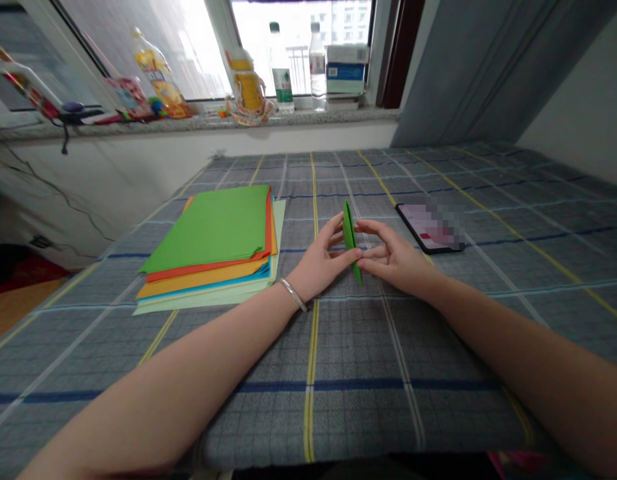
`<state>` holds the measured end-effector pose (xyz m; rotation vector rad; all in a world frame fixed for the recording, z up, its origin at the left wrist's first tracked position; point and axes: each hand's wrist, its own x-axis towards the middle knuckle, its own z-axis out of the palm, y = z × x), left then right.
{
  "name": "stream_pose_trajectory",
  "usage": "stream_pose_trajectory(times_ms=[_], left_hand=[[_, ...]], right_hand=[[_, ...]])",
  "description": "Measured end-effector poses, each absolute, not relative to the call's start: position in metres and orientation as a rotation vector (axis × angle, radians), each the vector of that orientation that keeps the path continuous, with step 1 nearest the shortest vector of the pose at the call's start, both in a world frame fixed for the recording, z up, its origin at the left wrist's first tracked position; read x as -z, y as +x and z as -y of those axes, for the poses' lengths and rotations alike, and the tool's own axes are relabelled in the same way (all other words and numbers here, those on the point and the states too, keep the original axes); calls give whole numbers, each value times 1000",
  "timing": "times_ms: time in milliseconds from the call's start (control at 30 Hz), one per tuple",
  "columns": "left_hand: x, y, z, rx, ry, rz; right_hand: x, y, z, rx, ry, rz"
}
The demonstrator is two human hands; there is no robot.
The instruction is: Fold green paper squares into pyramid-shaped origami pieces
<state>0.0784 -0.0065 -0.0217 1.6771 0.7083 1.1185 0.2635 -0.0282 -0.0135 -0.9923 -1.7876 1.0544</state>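
While my left hand and right hand grip the folded green paper upright between the paper stack and phone, I should press lightly to keep its layers aligned.

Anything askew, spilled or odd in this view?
Slightly: the paper stack at left is uneven, its lower sheets jutting out at the near and right edges. Part of the phone looks pixelated. No spill visible.
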Motion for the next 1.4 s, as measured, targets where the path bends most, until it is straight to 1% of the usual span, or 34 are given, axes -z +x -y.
stream_pose_trajectory(times_ms=[400, 567, 800, 1033, 1100, 1267, 1400], left_hand=[[22, 78, 8, -1092, 1551, -680], [20, 78, 9, -1074, 1591, -646], [18, 77, 10, -1059, 1699, -640], [24, 71, 0, -954, 1554, -587], [23, 71, 0, -948, 1548, -539], [23, 70, 0, -921, 1566, -516], [28, 70, -2, -899, 1634, -581]], right_hand=[[13, 261, 30, -1139, -968, 1755], [10, 258, 33, -1078, -993, 1731], [17, 265, 27, -909, -1073, 1795], [17, 264, 26, -1042, -1113, 1704], [13, 265, 27, -953, -1207, 1750], [6, 269, 29, -555, -1386, 1964], [4, 270, 28, -380, -1423, 2029]])
